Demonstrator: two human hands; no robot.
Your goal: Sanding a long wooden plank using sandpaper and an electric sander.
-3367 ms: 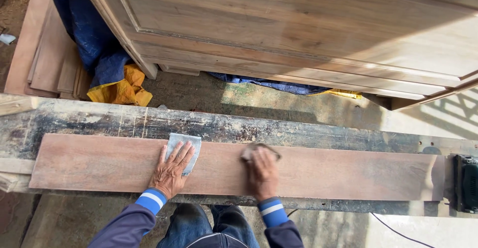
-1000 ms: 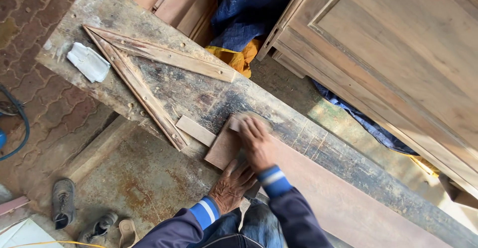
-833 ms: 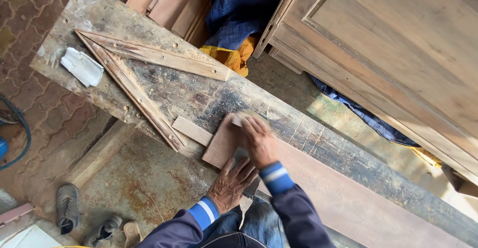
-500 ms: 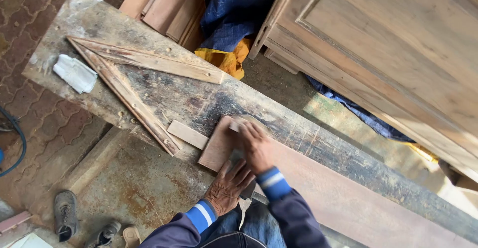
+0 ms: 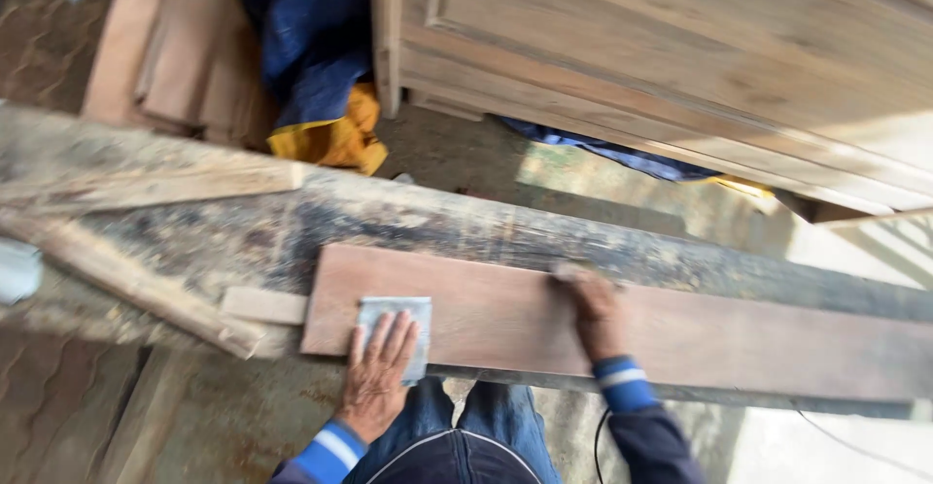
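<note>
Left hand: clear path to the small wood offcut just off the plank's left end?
Probably yes. The left hand lies flat on a grey sanding pad near the plank's left end, and the small wood offcut sits just beyond that end on the workbench, with nothing between them.

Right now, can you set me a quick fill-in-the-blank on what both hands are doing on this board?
The left hand lies flat on a grey ____ sheet.
The right hand presses near the board's ____ edge.
The board rests on a dark, worn ____.
Behind it lies a blue and ____ cloth.

Missing: sandpaper; far; workbench; yellow
</note>
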